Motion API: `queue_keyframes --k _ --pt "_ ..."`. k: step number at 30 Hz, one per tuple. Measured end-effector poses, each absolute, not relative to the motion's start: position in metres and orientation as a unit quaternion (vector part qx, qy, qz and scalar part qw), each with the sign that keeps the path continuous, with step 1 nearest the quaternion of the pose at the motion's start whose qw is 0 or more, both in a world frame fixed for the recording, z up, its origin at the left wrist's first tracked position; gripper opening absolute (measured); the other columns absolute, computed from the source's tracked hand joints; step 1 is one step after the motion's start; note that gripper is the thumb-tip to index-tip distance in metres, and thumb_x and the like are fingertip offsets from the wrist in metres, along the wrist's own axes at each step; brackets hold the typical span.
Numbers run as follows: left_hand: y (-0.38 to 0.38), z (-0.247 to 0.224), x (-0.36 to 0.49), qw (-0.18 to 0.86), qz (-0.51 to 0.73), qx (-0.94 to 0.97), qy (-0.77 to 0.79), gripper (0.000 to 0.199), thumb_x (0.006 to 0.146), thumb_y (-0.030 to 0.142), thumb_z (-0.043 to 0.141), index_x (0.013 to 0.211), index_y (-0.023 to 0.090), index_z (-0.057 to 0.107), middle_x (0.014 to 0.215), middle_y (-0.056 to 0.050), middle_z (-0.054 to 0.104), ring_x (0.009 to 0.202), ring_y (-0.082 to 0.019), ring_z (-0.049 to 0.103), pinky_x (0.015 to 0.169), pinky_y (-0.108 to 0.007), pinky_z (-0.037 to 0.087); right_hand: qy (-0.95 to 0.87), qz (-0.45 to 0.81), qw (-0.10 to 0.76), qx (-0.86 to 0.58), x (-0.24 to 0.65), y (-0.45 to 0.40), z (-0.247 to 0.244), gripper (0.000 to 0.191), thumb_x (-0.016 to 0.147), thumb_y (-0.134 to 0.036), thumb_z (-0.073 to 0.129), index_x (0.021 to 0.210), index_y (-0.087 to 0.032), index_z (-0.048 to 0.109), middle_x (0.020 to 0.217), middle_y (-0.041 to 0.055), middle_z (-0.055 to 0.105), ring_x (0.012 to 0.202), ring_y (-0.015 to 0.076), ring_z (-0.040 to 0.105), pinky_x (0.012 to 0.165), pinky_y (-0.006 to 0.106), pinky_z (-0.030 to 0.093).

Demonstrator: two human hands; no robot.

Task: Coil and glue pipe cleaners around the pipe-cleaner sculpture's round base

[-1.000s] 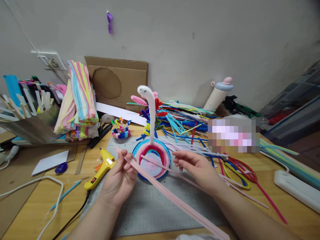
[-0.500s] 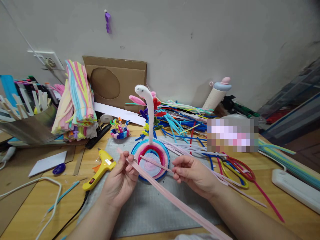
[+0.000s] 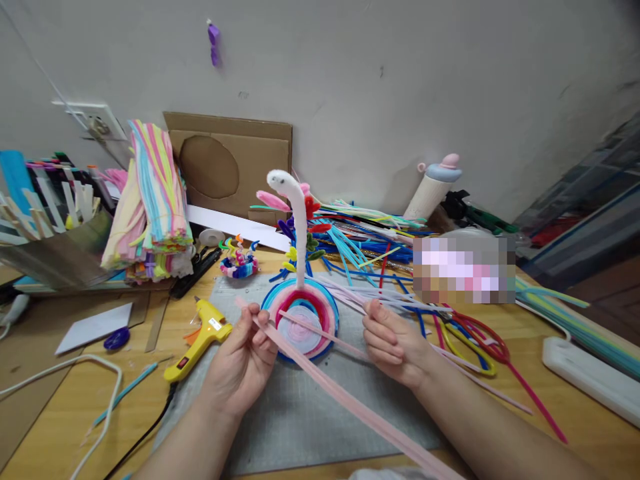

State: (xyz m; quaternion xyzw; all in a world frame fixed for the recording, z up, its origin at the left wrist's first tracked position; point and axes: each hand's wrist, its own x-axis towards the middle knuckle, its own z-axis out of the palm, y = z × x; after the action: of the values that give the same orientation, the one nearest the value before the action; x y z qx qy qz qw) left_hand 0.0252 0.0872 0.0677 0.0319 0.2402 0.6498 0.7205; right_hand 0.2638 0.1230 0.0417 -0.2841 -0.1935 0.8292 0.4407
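Observation:
Pinched between the fingers of my left hand (image 3: 249, 353) is the end of a bundle of pale pink pipe cleaners (image 3: 345, 400), which slants down to the lower right. My right hand (image 3: 393, 340) has its fingers curled round a single thin pink pipe cleaner (image 3: 320, 329) that runs leftward over the disc. Behind both hands, on the grey mat (image 3: 305, 427), stands a round disc (image 3: 333, 313) of blue, red and pink coils. A white curved neck (image 3: 300, 233) with a small head rises from it, with colourful loops behind.
A yellow glue gun (image 3: 199, 340) with a black cord lies left of the mat. Pipe cleaner bundles (image 3: 157, 187) stand at the back left. Scissors (image 3: 470, 347) and loose stems lie right, near a white power strip (image 3: 590, 380).
My right hand has shifted slightly right and up along the thin pink pipe cleaner, and its fingers have curled in more. My left hand has stayed almost in place.

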Motion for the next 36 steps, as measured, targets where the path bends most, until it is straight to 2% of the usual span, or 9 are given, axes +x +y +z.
queue_keyframes --k 4,6,9,13,16,19,22,26,36 --pt "0.087 0.067 0.025 0.722 0.648 0.033 0.241 0.048 0.1 0.02 0.02 0.081 0.011 0.064 0.067 -0.001 0.056 0.046 -0.003 0.049 0.047 -0.013 0.049 -0.169 0.852 0.449 -0.212 0.266 0.126 0.045 0.047 0.084 -0.045 0.063 0.055 -0.019 0.038 0.035 -0.0118 0.027 0.028 0.0031 0.017 0.027 0.013 0.02" --pt "0.087 0.066 0.026 0.723 0.647 0.035 0.238 0.047 0.1 0.021 0.021 0.081 0.011 0.063 0.067 -0.001 0.056 0.046 -0.003 0.05 0.047 -0.013 0.049 -0.171 0.838 0.473 -0.212 0.265 0.127 0.049 0.041 0.087 -0.04 0.06 0.058 -0.018 0.042 0.041 -0.0096 0.036 0.032 0.0036 0.028 0.032 0.013 0.027" --pt "0.087 0.066 0.026 0.724 0.647 0.039 0.236 0.048 0.1 0.02 0.021 0.081 0.011 0.064 0.067 -0.001 0.057 0.046 -0.003 0.05 0.047 -0.013 0.049 -0.189 0.807 0.504 -0.244 0.259 0.127 0.054 0.015 0.083 -0.029 0.068 0.079 -0.018 0.057 0.064 -0.0037 0.058 0.054 0.006 0.055 0.049 0.015 0.046" --pt "0.087 0.067 0.026 0.72 0.652 0.038 0.236 0.048 0.099 0.02 0.02 0.081 0.011 0.064 0.067 -0.002 0.057 0.046 -0.003 0.049 0.046 -0.013 0.049 -0.206 0.792 0.497 -0.287 0.255 0.125 0.052 0.025 0.075 -0.021 0.074 0.098 -0.016 0.064 0.086 0.0036 0.069 0.077 0.0108 0.065 0.071 0.021 0.054" --pt "0.087 0.067 0.026 0.721 0.651 0.034 0.234 0.048 0.099 0.02 0.021 0.081 0.01 0.064 0.068 -0.002 0.057 0.046 -0.003 0.05 0.047 -0.014 0.05 -0.219 0.782 0.501 -0.298 0.256 0.125 0.049 0.03 0.07 -0.013 0.077 0.097 -0.017 0.066 0.084 0.002 0.07 0.074 0.0082 0.066 0.07 0.016 0.054" --pt "0.086 0.068 0.026 0.723 0.648 0.03 0.236 0.048 0.099 0.019 0.021 0.08 0.01 0.065 0.068 -0.003 0.057 0.046 -0.003 0.05 0.047 -0.014 0.05 -0.225 0.779 0.495 -0.313 0.257 0.125 0.047 0.024 0.064 -0.01 0.082 0.082 -0.017 0.067 0.074 -0.0001 0.071 0.058 0.0051 0.064 0.056 0.011 0.052" --pt "0.086 0.068 0.027 0.723 0.647 0.033 0.238 0.048 0.099 0.019 0.022 0.08 0.01 0.065 0.067 -0.003 0.057 0.046 -0.003 0.05 0.046 -0.014 0.049 -0.216 0.781 0.477 -0.34 0.258 0.124 0.047 0.025 0.057 -0.012 0.086 0.07 -0.016 0.066 0.07 0.0016 0.073 0.053 0.0078 0.066 0.048 0.012 0.052" --pt "0.087 0.068 0.029 0.724 0.644 0.036 0.244 0.047 0.099 0.019 0.022 0.081 0.01 0.065 0.067 -0.002 0.057 0.046 -0.003 0.05 0.046 -0.013 0.049 -0.202 0.779 0.468 -0.364 0.256 0.121 0.049 0.028 0.053 -0.015 0.088 0.07 -0.015 0.066 0.067 0.0016 0.073 0.05 0.0094 0.066 0.044 0.012 0.052" --pt "0.086 0.067 0.029 0.723 0.644 0.026 0.247 0.044 0.098 0.017 0.024 0.081 0.01 0.064 0.067 -0.003 0.057 0.046 -0.004 0.051 0.047 -0.014 0.05 -0.236 0.768 0.482 -0.349 0.252 0.12 0.046 0.034 0.059 -0.012 0.084 0.084 -0.018 0.061 0.073 -0.0006 0.072 0.067 0.0112 0.07 0.063 0.019 0.057"
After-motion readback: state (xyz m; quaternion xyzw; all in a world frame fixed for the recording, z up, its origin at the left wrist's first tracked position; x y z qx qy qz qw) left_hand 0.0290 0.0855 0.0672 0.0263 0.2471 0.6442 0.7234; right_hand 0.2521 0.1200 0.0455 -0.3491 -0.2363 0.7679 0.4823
